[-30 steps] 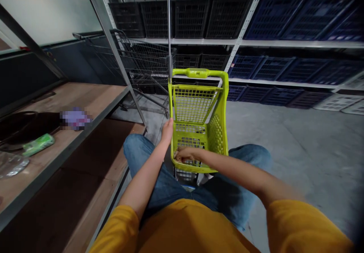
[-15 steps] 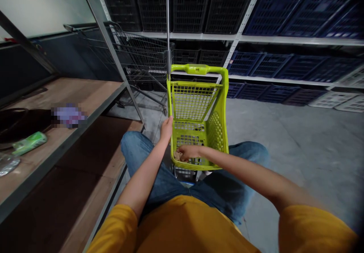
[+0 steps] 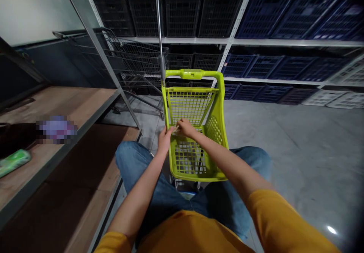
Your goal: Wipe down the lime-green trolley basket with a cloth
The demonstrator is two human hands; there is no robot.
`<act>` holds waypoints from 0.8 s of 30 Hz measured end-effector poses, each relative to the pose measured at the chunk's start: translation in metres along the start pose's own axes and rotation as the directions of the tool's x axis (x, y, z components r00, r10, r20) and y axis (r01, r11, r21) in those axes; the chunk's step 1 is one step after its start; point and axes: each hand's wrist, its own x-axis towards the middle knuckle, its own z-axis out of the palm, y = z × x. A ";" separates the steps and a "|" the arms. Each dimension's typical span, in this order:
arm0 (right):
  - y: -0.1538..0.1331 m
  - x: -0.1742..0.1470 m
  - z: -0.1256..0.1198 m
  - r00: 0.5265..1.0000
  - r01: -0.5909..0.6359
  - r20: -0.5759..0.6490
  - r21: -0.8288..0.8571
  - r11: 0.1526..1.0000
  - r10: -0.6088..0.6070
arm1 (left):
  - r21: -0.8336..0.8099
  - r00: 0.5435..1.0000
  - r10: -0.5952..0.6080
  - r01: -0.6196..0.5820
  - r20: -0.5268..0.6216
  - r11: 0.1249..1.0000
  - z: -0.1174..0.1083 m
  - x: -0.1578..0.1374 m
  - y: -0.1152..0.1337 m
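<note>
A small yellow-green plastic shopping cart (image 3: 222, 131) stands between my knees, with lattice walls and a bar handle at the far end. My left hand (image 3: 165, 139) is closed on its left rim, thumb over the top edge. Just inside that rim, my right hand (image 3: 185, 128) reaches into the basket, its fingers closed on a small beige cloth (image 3: 176, 129). Most of the cloth is hidden by the fingers. A metal pole (image 3: 159, 25) rises at the cart's far left corner.
To the left is a metal-framed shelf (image 3: 85, 105) with wooden boards, bearing a green packet (image 3: 14, 162) and a blurred purple item (image 3: 57, 128). Behind stand a wire shopping cart (image 3: 133, 55) and racks of black crates (image 3: 182, 16) and blue crates (image 3: 264, 16). Grey floor (image 3: 284, 139) lies right.
My right hand has moved with the cloth from the basket's near left corner to farther along the left side, close to my left hand. The left hand still grips the rim. The view has shifted slightly.
</note>
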 end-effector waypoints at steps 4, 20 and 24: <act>0.005 -0.001 0.045 0.985 -0.024 0.170 -0.085 0.996 0.039 | -0.020 1.000 -0.009 0.009 -0.003 1.000 -0.003 -0.002 -0.004; -0.001 0.010 0.114 0.995 0.094 0.030 -0.141 0.986 -0.091 | 0.406 0.931 0.365 -0.335 0.004 0.851 0.021 0.120 0.049; 0.034 0.003 0.092 0.998 0.031 0.054 -0.141 0.990 -0.024 | 0.403 0.938 0.344 -0.330 0.039 0.854 0.018 0.115 0.042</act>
